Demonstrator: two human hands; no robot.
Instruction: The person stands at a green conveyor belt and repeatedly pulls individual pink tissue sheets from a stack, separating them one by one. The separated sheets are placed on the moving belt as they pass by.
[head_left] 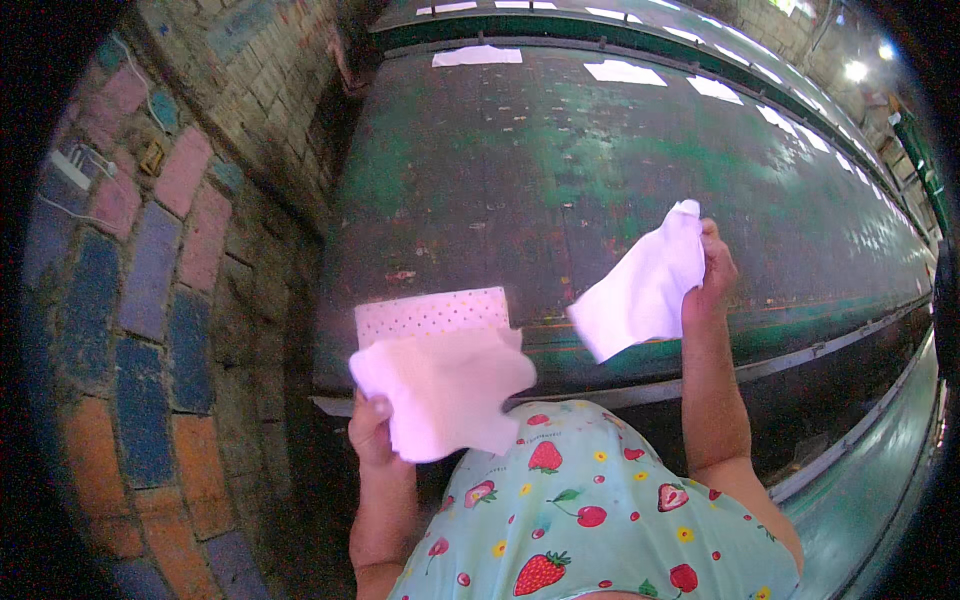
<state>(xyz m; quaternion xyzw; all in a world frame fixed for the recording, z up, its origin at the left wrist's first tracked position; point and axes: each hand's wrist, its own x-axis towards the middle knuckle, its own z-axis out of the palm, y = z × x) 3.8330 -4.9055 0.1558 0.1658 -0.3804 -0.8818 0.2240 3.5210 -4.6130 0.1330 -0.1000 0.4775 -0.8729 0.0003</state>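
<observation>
Near the left end of a long, paint-stained green table (480, 190), my left hand (370, 430) is closed on the left edge of some pale cut fabric pieces (450, 385). They hang over the table's near edge, with uneven, curved outlines. Just beyond them, and partly covered by them, lies a pale piece with small coloured dots (432, 314); whether my left hand holds it too, I cannot tell. To the right, my right hand (716, 265) grips a white fabric piece (645, 285) by its upper right side. That cloth is tilted above the table, its lower left corner hanging down.
Several white pieces (477, 55) lie spaced along the table's far side. Behind it runs another long table (560, 10) with more white pieces. A painted brick wall (150, 350) bounds the left. A green surface (860, 540) lies at lower right.
</observation>
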